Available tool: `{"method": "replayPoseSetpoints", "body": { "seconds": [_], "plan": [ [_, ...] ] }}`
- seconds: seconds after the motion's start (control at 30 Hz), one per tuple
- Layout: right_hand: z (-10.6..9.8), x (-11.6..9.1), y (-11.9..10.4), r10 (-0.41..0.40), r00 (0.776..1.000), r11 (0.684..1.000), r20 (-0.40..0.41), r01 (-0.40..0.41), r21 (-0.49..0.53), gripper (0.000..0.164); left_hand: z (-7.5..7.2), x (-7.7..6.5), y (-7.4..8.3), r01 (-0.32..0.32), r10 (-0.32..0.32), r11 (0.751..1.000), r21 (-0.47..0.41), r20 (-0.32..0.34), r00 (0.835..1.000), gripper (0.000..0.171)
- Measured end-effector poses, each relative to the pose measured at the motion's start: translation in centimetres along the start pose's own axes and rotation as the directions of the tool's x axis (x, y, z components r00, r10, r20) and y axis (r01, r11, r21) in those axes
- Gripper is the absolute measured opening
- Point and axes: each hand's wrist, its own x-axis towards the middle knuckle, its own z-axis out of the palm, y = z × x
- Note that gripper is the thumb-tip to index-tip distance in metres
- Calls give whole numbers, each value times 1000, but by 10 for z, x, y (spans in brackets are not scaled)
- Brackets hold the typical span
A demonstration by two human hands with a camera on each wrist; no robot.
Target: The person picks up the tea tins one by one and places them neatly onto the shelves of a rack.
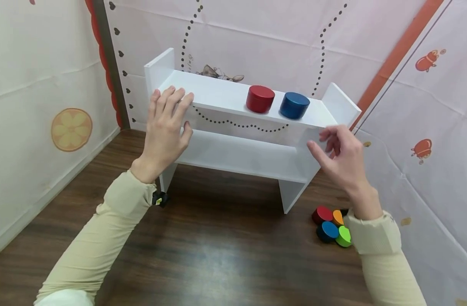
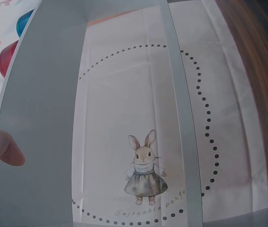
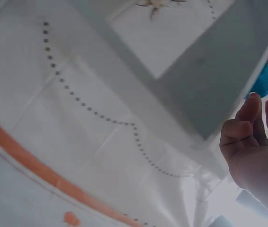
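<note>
A white two-tier shelf [image 1: 233, 154] stands against the back wall. On its top board sit a red round tin [image 1: 260, 99] and, just right of it, a blue round tin [image 1: 294, 105]. My left hand [image 1: 166, 127] reaches over the top board's front edge near its left end, fingers extended and fingertips at the board. Close to the front right corner, my right hand [image 1: 342, 155] has its fingers loosely bent with nothing between them. In the right wrist view, the right hand [image 3: 256, 142] overlaps the shelf's edge below the blue tin [image 3: 261, 82].
Several round tins lie grouped on the wooden floor at the right: red [image 1: 322, 215], blue [image 1: 328, 231], orange [image 1: 337, 217] and green [image 1: 344, 236], partly behind the right sleeve [image 1: 373, 233]. Raised end panels [image 1: 340, 105] flank the top board. Printed sheets cover the walls.
</note>
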Motion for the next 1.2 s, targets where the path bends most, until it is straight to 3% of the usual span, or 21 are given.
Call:
{"method": "replayPoseSetpoints", "body": {
  "seconds": [0.2,0.27,0.33,0.4,0.5,0.6,0.7,0.8,0.9,1.07,1.2],
  "plan": [
    [3,-56,39,77,994,997,83,-74,-32,19,2,0,1,-5,5,1000,-3,2,1000,56],
    [5,-74,54,143,978,988,153,-132,-81,20,1,0,1,-10,10,1000,-4,-7,1000,56],
    [7,-90,67,218,948,972,233,-189,-143,26,0,0,0,-14,14,1000,6,-10,1000,56],
    [9,-104,80,320,886,941,335,-255,-224,37,-1,0,0,-12,12,1000,12,-11,1000,56],
    [12,-122,97,462,760,878,456,-323,-352,54,-2,0,-1,-5,5,1000,21,-10,1000,56],
    [17,-135,113,565,638,818,523,-355,-452,66,-2,0,-2,1,-1,1000,17,-20,1000,56],
    [22,-146,126,633,554,769,540,-370,-522,68,-2,-1,-2,5,-5,1000,9,-28,1000,56],
    [26,-154,134,679,501,730,537,-379,-569,63,0,-1,-2,5,-5,1000,10,-23,1000,57],
    [28,-159,138,697,486,711,527,-375,-595,57,1,-2,-2,2,-1,1000,17,-10,1000,57],
    [31,-161,142,688,510,718,517,-373,-588,56,3,-2,-1,-1,1,1000,20,-7,1000,57],
    [33,-163,143,683,513,726,520,-395,-563,62,4,-1,0,-6,6,1000,17,-7,1000,57]
  ]
}}
